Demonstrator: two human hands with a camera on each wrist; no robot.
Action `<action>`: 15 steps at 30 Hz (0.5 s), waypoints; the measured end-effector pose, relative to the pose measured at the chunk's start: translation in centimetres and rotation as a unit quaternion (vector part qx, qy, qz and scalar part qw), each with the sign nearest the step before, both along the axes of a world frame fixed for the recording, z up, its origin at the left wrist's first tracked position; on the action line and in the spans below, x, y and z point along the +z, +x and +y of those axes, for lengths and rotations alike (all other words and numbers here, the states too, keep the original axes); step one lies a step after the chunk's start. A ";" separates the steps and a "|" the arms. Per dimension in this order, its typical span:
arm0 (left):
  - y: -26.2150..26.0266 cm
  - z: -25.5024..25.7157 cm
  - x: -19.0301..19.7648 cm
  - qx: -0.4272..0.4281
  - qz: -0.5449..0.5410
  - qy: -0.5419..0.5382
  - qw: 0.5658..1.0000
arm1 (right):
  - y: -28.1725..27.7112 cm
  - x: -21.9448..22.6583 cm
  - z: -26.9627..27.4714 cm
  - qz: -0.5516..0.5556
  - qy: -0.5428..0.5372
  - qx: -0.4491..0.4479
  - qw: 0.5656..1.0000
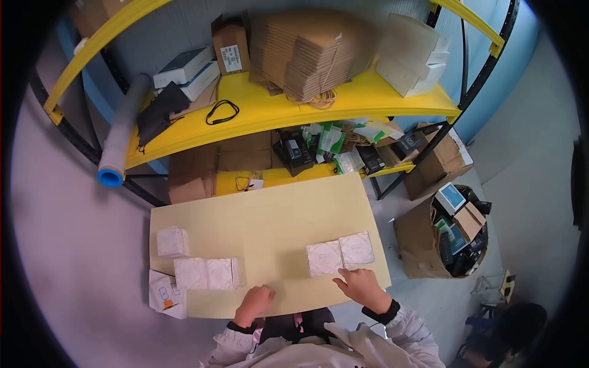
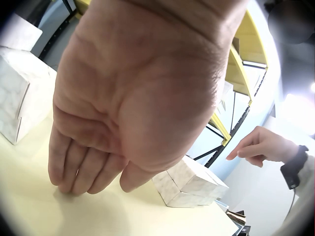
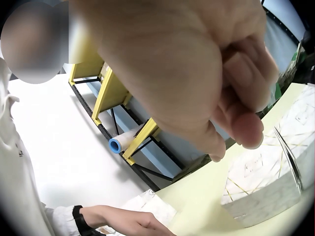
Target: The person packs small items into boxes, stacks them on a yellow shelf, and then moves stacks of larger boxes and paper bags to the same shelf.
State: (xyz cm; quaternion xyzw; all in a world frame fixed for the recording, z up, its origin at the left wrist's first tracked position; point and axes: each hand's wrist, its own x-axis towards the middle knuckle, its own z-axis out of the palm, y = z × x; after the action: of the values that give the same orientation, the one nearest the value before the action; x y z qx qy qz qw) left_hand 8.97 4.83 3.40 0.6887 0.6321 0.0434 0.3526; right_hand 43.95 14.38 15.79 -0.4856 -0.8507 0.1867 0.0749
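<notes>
My left hand (image 1: 255, 303) hovers by the table's near edge, palm down, fingers relaxed and nothing in them. Over the near side of two white marbled boxes hangs my right hand (image 1: 365, 288), its index finger pointing out and the others loosely curled, holding nothing. These boxes, the left one (image 1: 323, 260) and the right one (image 1: 356, 248), sit side by side at the table's right. In the right wrist view, gold lines cross the marbled top (image 3: 253, 164) below the fingers. More marbled boxes (image 1: 191, 273) stand at the left, nearest my left hand.
An opened white box (image 1: 165, 295) lies at the table's near left corner. Behind the table (image 1: 257, 214) stands a yellow shelf (image 1: 239, 132) with folded cardboard (image 1: 307, 55). A full carton (image 1: 417, 245) is on the floor at right, and a person (image 1: 515, 331) is at lower right.
</notes>
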 end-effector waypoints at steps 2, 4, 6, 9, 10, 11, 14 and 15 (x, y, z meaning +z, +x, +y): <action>0.1 0.1 -0.6 0.014 0.011 -0.019 1.000 | 0.9 1.5 0.8 0.047 0.007 0.017 0.999; -0.1 0.4 -1.8 0.003 0.023 -0.028 0.999 | 1.6 4.0 1.8 0.048 -0.012 0.012 0.999; 0.0 0.8 -2.6 -0.007 0.036 -0.037 0.999 | 2.4 6.2 2.9 0.050 -0.030 0.010 0.998; 0.6 1.7 -2.3 -0.013 0.063 -0.070 0.995 | 4.0 9.3 4.5 0.060 -0.034 0.016 0.997; 1.0 2.1 -2.1 -0.008 0.081 -0.104 0.991 | 4.4 10.3 5.0 0.067 -0.050 0.014 0.996; 1.4 2.3 -1.9 -0.003 0.098 -0.138 0.986 | 4.9 11.3 5.5 0.073 -0.066 0.012 0.995; 2.6 2.8 -1.3 0.026 0.106 -0.158 0.981 | 5.7 13.8 7.2 0.057 -0.094 0.024 0.994; 2.9 2.9 -1.0 0.030 0.104 -0.154 0.982 | 5.8 14.7 7.7 0.055 -0.090 0.028 0.994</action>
State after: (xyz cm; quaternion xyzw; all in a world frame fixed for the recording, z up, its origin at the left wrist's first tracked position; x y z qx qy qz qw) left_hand 11.91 7.70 2.36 0.6078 0.6844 -0.1157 0.3857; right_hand 49.78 22.13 30.51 -0.4553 -0.8383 0.2909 0.0727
